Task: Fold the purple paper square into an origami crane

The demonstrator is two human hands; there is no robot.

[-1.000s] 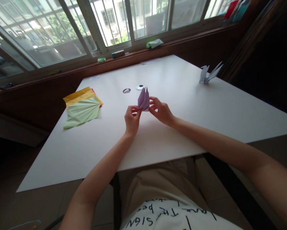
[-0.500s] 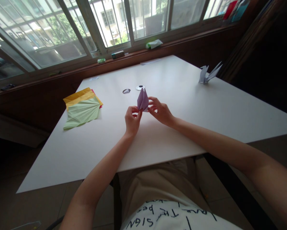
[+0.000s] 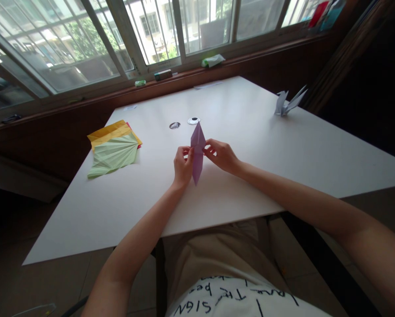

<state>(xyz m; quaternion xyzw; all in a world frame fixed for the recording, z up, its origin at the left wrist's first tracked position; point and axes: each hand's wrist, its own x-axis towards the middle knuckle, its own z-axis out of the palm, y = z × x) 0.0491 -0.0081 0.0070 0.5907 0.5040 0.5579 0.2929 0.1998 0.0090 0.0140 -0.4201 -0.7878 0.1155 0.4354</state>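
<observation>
My white table fills the middle of the frame. At its left edge lies a pleated pale green sheet on top of a yellow sheet, with a sliver of pink showing at their right side. Near the centre, toward the top, sit two small round discs, just beside each other. At the upper right stands a folded white paper crane. Along the top runs my window sill, with a green packet and a small box.

- Arms bare to past the elbows, no sleeves in view.
- White shirt with black hand-lettered words.
- Beige trousers.
</observation>
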